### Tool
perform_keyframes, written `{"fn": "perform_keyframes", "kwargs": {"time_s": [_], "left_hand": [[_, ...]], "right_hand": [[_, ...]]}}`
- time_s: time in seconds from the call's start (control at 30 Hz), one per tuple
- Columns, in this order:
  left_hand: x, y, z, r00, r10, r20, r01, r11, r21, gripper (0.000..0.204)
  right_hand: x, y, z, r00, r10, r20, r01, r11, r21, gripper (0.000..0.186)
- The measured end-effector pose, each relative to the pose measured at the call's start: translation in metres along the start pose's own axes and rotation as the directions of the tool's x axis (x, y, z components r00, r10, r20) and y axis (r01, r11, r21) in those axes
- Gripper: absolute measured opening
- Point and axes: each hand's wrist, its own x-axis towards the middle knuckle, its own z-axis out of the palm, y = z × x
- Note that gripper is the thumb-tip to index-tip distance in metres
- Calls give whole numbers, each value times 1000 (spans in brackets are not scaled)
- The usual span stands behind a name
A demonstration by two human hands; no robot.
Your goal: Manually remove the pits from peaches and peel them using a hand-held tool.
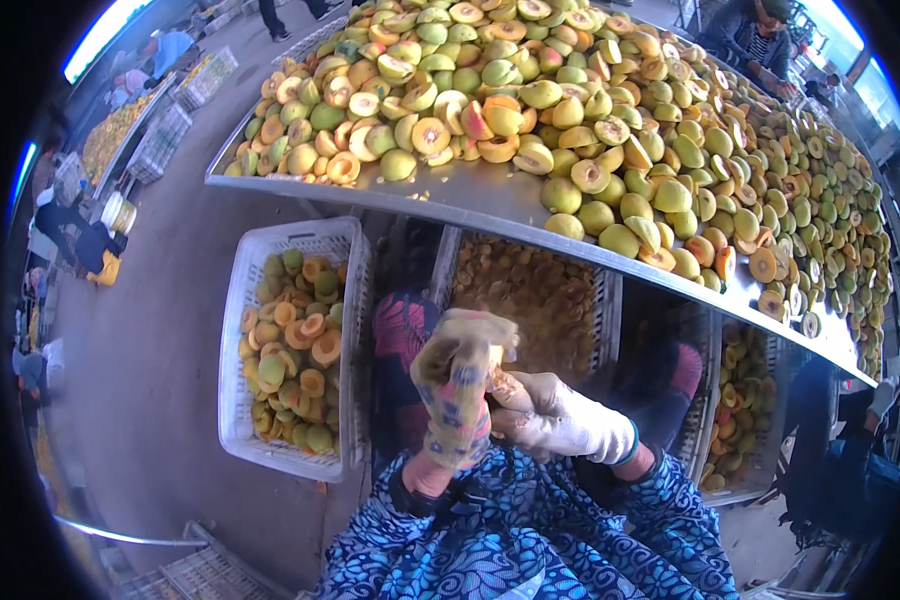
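My left hand point(456, 385), in a patterned, stained yellowish glove, is closed in front of my lap. Its fingers curl round a yellow-orange piece of fruit point(497, 358), mostly hidden and blurred. Against it is my right hand point(560, 415) in a white knit glove, fingers closed together. Something brownish shows at its fingertips, too smeared to name. Just beyond both hands, under the table edge, a crate point(607, 325) holds brown pits and scraps. Halved yellow-green peaches point(500, 70) lie heaped on the metal table point(450, 200) above.
At the left stands a white plastic crate point(232, 400) of pitted halves. Another crate point(773, 420) with fruit is at my right, below the table. A co-worker point(755, 40) sits across the heap; others work at the far left near a second table point(135, 130).
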Motion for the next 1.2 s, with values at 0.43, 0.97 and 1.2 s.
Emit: {"fn": "perform_keyframes", "kwargs": {"time_s": [0.43,0.97,1.2], "left_hand": [[60,5,-6,612,-204,764,14,969,248,28],[53,20,-6,785,-487,384,494,865,86,42],[51,-14,-31,653,-617,439,754,471,-459,43]], "right_hand": [[-18,7,-13,945,231,233,-322,789,523,31],[6,15,1,894,52,445,-392,574,719,26],[22,-1,-2,930,121,346,-311,761,569,21]]}}
